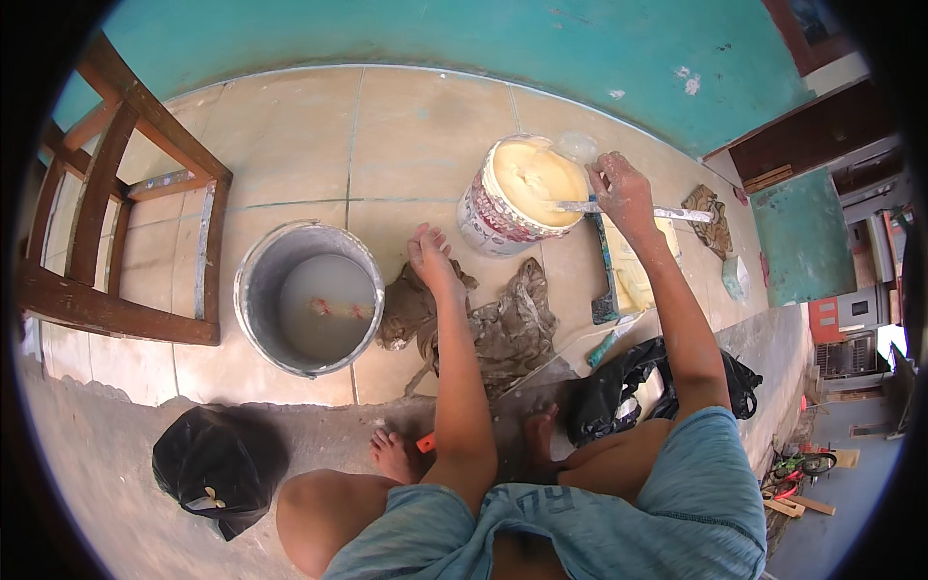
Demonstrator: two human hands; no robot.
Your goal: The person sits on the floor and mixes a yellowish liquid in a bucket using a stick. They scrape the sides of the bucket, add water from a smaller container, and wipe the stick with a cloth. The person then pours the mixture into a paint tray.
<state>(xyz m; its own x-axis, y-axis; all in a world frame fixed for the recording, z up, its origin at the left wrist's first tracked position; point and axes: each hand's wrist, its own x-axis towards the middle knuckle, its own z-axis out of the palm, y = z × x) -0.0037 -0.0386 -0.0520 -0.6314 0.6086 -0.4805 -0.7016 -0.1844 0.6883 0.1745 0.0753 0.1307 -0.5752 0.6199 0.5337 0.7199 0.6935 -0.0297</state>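
Note:
My right hand (623,190), smeared with pale paint, hovers by the right rim of a white tub of cream paint (527,184). Its fingers are curled together; what they hold, if anything, is hidden. A flat, paint-coated stick (684,213) rests with one end in the paint and passes beneath this hand. My left hand (431,255) is raised over a crumpled brown rag (411,309), fingers loosely apart, holding nothing. Left of it stands a grey bucket (253,307) of cloudy water with reddish bits inside. Clear plastic (577,146) shows just beyond the tub.
A paint tray (606,280) with cream paint lies right of the tub. Another brown rag (512,324) lies before me. Black plastic bags (217,464) sit on both sides. A wooden chair frame (116,314) stands left; a teal wall (416,39) runs behind.

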